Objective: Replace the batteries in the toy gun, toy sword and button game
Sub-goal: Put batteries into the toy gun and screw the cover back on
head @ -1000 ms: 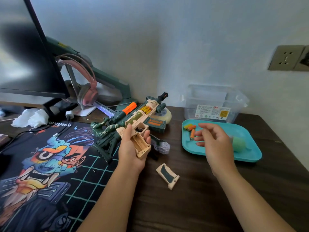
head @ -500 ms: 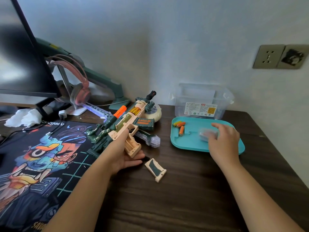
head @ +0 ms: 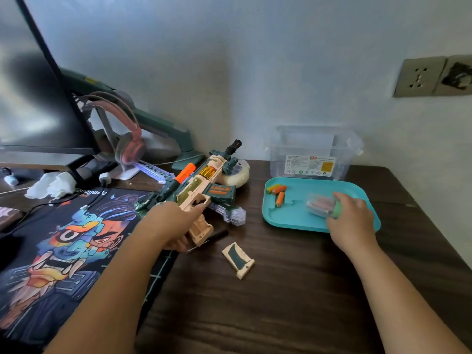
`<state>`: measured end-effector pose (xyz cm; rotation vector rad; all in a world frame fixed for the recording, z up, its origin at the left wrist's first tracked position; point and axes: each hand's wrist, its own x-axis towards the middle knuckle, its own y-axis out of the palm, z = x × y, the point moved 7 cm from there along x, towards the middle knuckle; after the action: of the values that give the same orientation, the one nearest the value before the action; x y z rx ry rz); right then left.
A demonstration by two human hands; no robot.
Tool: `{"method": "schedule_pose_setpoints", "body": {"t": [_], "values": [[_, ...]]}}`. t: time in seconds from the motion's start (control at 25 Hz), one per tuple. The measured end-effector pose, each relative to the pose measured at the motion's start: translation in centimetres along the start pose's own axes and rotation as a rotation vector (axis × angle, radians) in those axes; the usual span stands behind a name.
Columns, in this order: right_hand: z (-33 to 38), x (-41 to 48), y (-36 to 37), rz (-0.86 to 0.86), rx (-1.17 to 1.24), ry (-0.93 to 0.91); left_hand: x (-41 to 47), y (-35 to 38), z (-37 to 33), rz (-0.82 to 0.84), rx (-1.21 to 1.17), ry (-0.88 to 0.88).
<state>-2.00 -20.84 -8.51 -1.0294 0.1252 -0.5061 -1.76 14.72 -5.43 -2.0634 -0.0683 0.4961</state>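
Note:
My left hand (head: 170, 225) grips the handle of the tan and green toy gun (head: 201, 185), which lies on the desk with its muzzle pointing away. Its battery cover (head: 238, 259) lies loose on the wood in front of the grip. My right hand (head: 351, 217) is over the teal tray (head: 288, 218), closed on a clear plastic pack of batteries (head: 320, 205). Three orange batteries (head: 277, 192) lie at the tray's far left. A clear toy sword (head: 227, 213) lies under the gun. The round cream button game (head: 238, 173) sits behind the gun.
A clear storage box (head: 314, 152) stands behind the tray by the wall. A black screwdriver (head: 212, 238) lies beside the gun's grip. A printed desk mat (head: 63, 251) covers the left, with a monitor (head: 30, 98), pink headphones (head: 127, 139) and crumpled tissue (head: 51, 185) behind.
My right hand moved from above the tray's left part to its right side and closed on the battery pack. My left hand lowered the gun's grip toward the desk.

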Motion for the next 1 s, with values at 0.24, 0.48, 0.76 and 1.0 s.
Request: {"method": "schedule_pose_setpoints", "body": {"t": [0.24,0.48,0.76,1.0], "values": [[0.0,-0.8,-1.5,-0.106,0.319,-0.058,-3.0,3.0,-12.2,-0.218,-0.106,0.710],[1.0,-2.1,-2.7,-0.104,0.839,-0.148,-2.9,11.2,-19.9,-0.057,-0.141,0.977],[1.1,-1.1,-1.1,0.005,1.054,-0.080,-3.4,13.2,-21.2,-0.024,-0.263,0.879],[1.0,-0.3,-0.8,0.095,1.197,0.033,-4.7,13.8,-21.4,0.171,-0.388,0.971]]}}
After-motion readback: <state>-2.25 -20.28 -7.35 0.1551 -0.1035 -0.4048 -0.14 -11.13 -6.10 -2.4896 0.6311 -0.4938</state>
